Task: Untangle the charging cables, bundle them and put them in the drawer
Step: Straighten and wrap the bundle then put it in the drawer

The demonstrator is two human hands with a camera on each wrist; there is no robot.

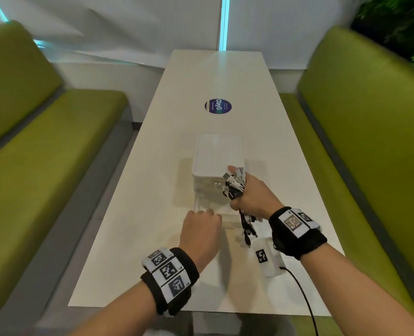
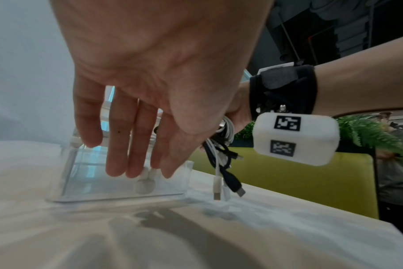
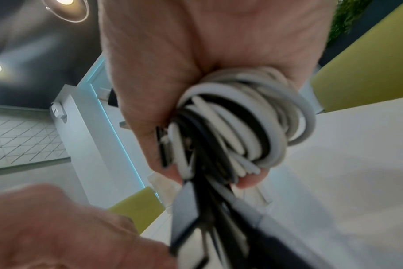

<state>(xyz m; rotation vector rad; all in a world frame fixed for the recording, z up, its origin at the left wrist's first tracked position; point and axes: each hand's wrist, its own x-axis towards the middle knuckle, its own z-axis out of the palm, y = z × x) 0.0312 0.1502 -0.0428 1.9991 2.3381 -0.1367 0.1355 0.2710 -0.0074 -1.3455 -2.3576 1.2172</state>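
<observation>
Cable bundle [image 1: 235, 187]: light, floppy; we judge mid-coil best, where our right hand [image 1: 252, 197] clenches it. Left hand [image 2: 136, 112] spread over drawer [image 2: 117, 182].

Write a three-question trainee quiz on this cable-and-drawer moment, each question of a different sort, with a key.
1. True or false: the right hand grips the bundle of cables.
2. The clear drawer is: A) pulled out, B) fully closed, C) lying on the bench.
3. Fill in: the cables are black and ____.

Key
1. True; its fingers wrap the coiled bundle.
2. A; it stands out from the white drawer unit, with the left hand at it, fingers reaching down into it.
3. White.
</observation>
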